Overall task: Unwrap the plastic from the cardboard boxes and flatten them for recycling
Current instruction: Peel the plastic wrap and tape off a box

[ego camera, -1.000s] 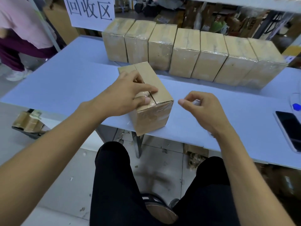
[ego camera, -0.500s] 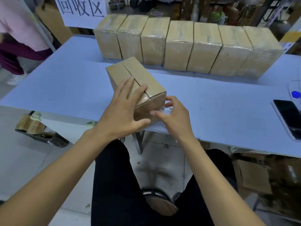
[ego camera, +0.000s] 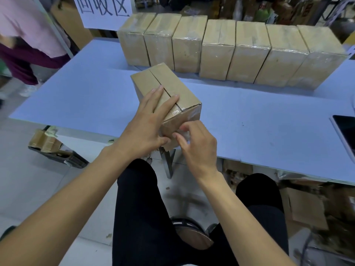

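A plastic-wrapped cardboard box [ego camera: 172, 87] stands at the near edge of the blue table [ego camera: 269, 121], turned at an angle. My left hand [ego camera: 148, 123] lies flat on its top, fingers straight along the centre seam, thumb against the near face. My right hand [ego camera: 196, 144] is at the box's near lower corner, fingers curled and pinching a bit of clear plastic wrap [ego camera: 185, 134] there. A row of several more wrapped boxes [ego camera: 249, 50] stands side by side along the back of the table.
A dark phone [ego camera: 345, 131] lies at the table's right edge. A white sign with characters [ego camera: 103, 10] hangs behind the boxes. A person in pink [ego camera: 28, 35] stands at far left. Cardboard scraps [ego camera: 46, 143] lie on the floor under the table.
My left hand went from gripping the box's top to lying flat on it. My right hand moved in from open air to the near corner and took hold of the plastic.
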